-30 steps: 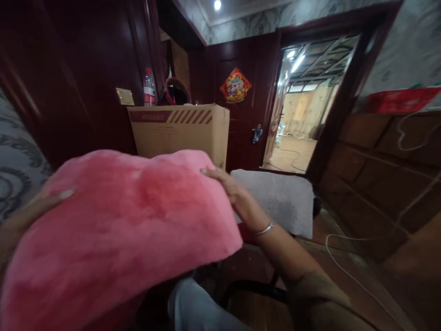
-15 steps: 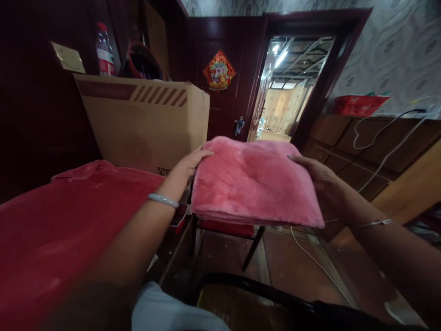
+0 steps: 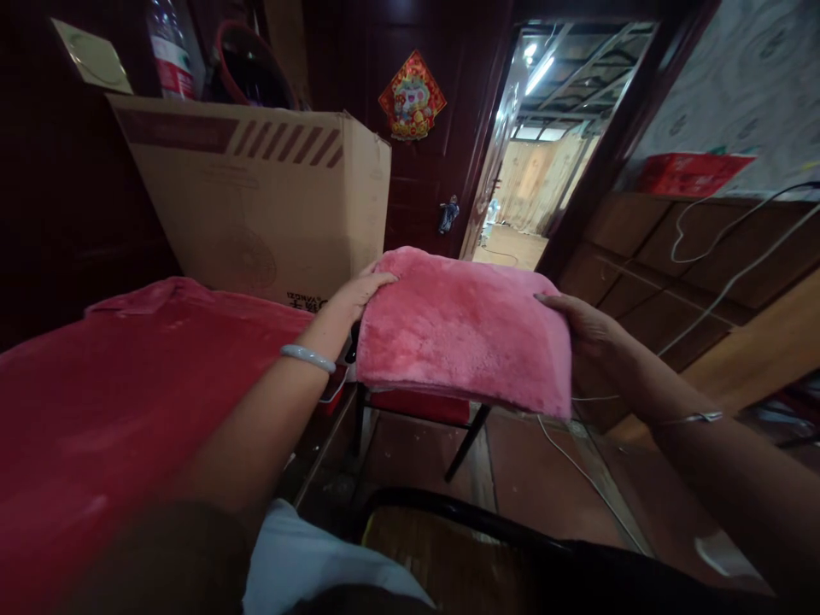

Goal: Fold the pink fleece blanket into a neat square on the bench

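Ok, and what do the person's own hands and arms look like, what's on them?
Both hands are bare, without gloves. Above the left hand sits a smooth, rounded, pale grey bangle; above the right hand, a thin, silver-coloured bracelet. A dark sleeve covers the upper part of the left arm.

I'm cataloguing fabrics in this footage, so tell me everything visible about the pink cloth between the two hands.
The pink cloth looks soft and plush, with lighter and darker patches. It is roughly rectangular, and its layered near edge suggests folding. The left hand holds its left side, the right hand its right side. In view it partly covers a red seat; its underside is hidden.
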### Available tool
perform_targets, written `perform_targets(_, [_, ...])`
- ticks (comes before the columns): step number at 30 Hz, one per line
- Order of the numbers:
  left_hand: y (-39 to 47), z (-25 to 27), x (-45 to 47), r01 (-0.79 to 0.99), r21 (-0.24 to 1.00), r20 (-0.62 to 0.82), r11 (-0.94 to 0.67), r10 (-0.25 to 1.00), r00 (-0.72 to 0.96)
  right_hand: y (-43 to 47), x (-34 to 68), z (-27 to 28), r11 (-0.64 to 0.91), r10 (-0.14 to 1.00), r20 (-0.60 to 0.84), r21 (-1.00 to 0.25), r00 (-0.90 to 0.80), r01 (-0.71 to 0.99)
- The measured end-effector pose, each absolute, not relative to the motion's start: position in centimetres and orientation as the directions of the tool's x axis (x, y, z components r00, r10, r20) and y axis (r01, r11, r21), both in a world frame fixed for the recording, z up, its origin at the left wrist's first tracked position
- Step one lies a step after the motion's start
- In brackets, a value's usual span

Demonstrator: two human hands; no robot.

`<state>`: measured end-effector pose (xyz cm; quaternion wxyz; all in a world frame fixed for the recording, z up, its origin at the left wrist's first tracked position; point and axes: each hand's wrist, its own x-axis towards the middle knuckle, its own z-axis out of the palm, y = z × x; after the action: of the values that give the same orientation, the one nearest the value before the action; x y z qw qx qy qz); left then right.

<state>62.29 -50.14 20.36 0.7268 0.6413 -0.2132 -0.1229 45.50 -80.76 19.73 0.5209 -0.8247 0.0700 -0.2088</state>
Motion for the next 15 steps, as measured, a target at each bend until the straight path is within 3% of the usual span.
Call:
perform_targets(2, [-49.9, 20.2, 62.0, -0.087, 0.99, 0.13, 0.113, -0.458, 0.88, -81.1, 45.3, 19.7, -0.389, -0.341, 0.226, -0.917, 0.913, 0.082])
perform_targets(5, [-49.2, 20.7, 61.5, -0.102, 0.993, 0.12, 0.062, -0.488, 0.865, -82.2, 44.8, 19.9, -0.525, -0.372, 0.272, -0.85, 0.887, 0.041])
perform_targets(9, [-48.6, 22.6, 61.3, -0.264, 0.951, 0.187, -0.163, -0.38, 0.906, -83.4, 44.6, 21.6, -0.829, -0.359, 0.477, -0.557, 0.802, -0.04])
perform_targets(12, [-49.6, 24.2, 60.7, -0.566, 0.744, 0.461, -0.354, -0.341, 0.819, -82.3, 45.3, 23.8, -0.957, -0.197, 0.663, -0.29, 0.722, 0.005])
perform_targets(15, [-51.7, 24.6, 59.4, -0.771, 0.467, 0.639, -0.433, -0.437, 0.633, -80.1, 47.1, 24.8, -0.986, -0.019, 0.706, -0.13, 0.708, 0.103])
